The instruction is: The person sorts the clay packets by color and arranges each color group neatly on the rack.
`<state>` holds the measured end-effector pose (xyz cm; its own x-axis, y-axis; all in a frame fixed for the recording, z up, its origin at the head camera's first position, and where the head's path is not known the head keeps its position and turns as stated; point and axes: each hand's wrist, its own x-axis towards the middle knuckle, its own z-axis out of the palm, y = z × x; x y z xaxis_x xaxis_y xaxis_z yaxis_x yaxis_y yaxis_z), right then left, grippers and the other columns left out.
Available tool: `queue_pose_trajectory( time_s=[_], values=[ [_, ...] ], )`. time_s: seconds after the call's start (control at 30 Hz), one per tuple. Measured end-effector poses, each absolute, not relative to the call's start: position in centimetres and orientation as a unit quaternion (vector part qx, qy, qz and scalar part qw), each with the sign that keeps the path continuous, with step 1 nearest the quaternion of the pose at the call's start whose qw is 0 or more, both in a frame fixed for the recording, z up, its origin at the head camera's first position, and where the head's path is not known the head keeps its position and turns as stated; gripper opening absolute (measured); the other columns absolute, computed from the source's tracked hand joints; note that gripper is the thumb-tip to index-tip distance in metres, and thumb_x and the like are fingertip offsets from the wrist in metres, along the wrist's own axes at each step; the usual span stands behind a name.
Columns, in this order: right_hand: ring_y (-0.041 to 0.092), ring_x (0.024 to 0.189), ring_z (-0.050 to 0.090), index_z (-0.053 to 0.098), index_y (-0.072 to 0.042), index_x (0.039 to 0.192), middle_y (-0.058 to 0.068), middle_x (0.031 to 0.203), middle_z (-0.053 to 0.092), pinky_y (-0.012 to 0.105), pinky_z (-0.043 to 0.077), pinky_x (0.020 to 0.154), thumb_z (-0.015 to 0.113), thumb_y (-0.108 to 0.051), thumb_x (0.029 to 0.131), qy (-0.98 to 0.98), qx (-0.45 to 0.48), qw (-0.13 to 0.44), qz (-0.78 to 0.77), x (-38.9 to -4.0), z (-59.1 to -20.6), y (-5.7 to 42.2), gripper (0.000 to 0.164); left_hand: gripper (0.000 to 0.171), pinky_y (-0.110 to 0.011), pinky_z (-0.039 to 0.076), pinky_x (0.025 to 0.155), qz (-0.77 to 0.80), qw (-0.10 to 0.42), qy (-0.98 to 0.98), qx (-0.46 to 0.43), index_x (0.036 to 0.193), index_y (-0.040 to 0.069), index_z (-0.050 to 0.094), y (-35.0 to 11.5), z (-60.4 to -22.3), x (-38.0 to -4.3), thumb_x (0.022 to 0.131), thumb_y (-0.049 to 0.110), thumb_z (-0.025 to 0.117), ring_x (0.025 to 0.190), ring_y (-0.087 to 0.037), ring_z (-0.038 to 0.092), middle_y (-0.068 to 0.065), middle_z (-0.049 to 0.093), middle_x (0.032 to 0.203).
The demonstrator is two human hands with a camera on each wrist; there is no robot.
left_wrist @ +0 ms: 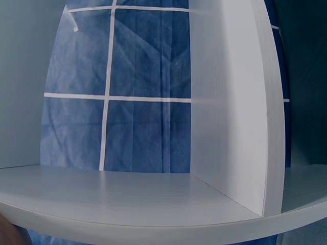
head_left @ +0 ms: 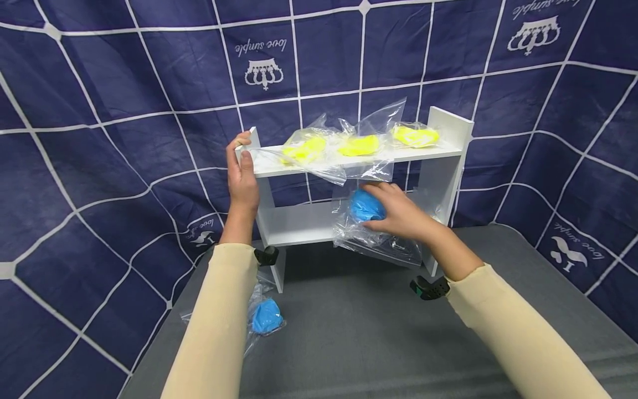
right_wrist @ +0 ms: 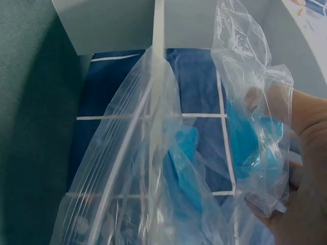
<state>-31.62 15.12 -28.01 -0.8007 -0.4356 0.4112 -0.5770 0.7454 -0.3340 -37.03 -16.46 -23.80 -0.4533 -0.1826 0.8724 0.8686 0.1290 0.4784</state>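
Observation:
My left hand point(head_left: 242, 180) grips the upper left side panel of a white two-tier shelf point(head_left: 294, 224), fingers behind it and thumb in front. In front of the lower tier, my right hand point(head_left: 396, 210) holds a clear zip bag with a blue lump point(head_left: 367, 206) inside, fingers and thumb around the lump. The right wrist view shows the crinkled plastic bag point(right_wrist: 122, 153) hanging past the lower board, with blue in two places point(right_wrist: 185, 166). What the blue material is, I cannot tell. The left wrist view shows a bare stretch of shelf board point(left_wrist: 127, 199).
Three clear bags with yellow lumps point(head_left: 360, 146) lie along the top board, some plastic hanging over its front edge. Another bagged blue lump point(head_left: 267, 317) lies on the grey surface point(head_left: 369, 332) beside my left forearm. A blue cloth with white lines point(head_left: 199, 72) hangs behind.

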Motion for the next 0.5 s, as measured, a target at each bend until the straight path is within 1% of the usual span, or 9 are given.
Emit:
queue_pose_trajectory(
  time_s=[0.07,0.17,0.23,0.33,0.4,0.5],
  values=[
    [0.04,0.129,0.043,0.04,-0.008,0.151,0.022,0.144,0.048,0.06,0.045,0.101,0.081,-0.031,0.08,-0.924,0.27,0.149,0.227,-32.1,-28.0,14.6,0.085,0.023,-0.027,0.028,0.12,-0.596,0.439,-0.611,-0.282,0.117,-0.018,0.038,-16.2,-23.5,-36.1,0.103,0.0,0.032,0.142,-0.031,0.04,-0.029,0.045,0.142],
    [0.043,0.129,0.046,0.04,-0.009,0.151,0.024,0.142,0.05,0.061,0.045,0.102,0.08,-0.031,0.081,-0.923,0.273,0.143,0.23,-32.8,-28.0,13.9,0.084,0.022,-0.027,0.029,0.119,-0.597,0.435,-0.614,-0.278,0.117,-0.017,0.038,-16.0,-23.3,-35.2,0.103,0.0,0.032,0.142,-0.03,0.041,-0.03,0.045,0.142],
    [0.043,0.126,0.049,0.04,-0.008,0.151,0.024,0.139,0.053,0.06,0.046,0.103,0.08,-0.031,0.081,-0.922,0.277,0.142,0.232,-33.3,-28.0,13.5,0.084,0.022,-0.027,0.029,0.119,-0.597,0.434,-0.615,-0.278,0.117,-0.016,0.038,-15.9,-23.3,-34.9,0.103,0.0,0.032,0.142,-0.029,0.041,-0.03,0.045,0.142],
    [0.043,0.126,0.053,0.041,-0.005,0.15,0.024,0.141,0.053,0.056,0.046,0.105,0.081,-0.03,0.081,-0.92,0.282,0.145,0.231,-34.1,-28.1,12.9,0.083,0.022,-0.027,0.029,0.12,-0.594,0.436,-0.615,-0.281,0.117,-0.017,0.038,-15.9,-23.3,-35.0,0.103,-0.001,0.032,0.142,-0.029,0.041,-0.031,0.044,0.142],
    [0.042,0.131,0.05,0.04,-0.005,0.151,0.021,0.148,0.049,0.055,0.043,0.109,0.081,-0.03,0.082,-0.922,0.281,0.144,0.225,-34.6,-28.3,12.7,0.084,0.022,-0.028,0.028,0.12,-0.591,0.439,-0.614,-0.284,0.116,-0.018,0.038,-15.9,-23.3,-35.1,0.103,-0.001,0.032,0.142,-0.03,0.041,-0.032,0.045,0.141],
    [0.042,0.14,0.043,0.04,-0.004,0.151,0.021,0.155,0.041,0.054,0.037,0.116,0.081,-0.03,0.081,-0.926,0.278,0.143,0.214,-35.2,-28.6,12.4,0.086,0.022,-0.028,0.028,0.12,-0.589,0.443,-0.612,-0.287,0.115,-0.019,0.038,-15.8,-23.2,-35.3,0.102,-0.002,0.032,0.141,-0.032,0.041,-0.033,0.045,0.14]
  ],
)
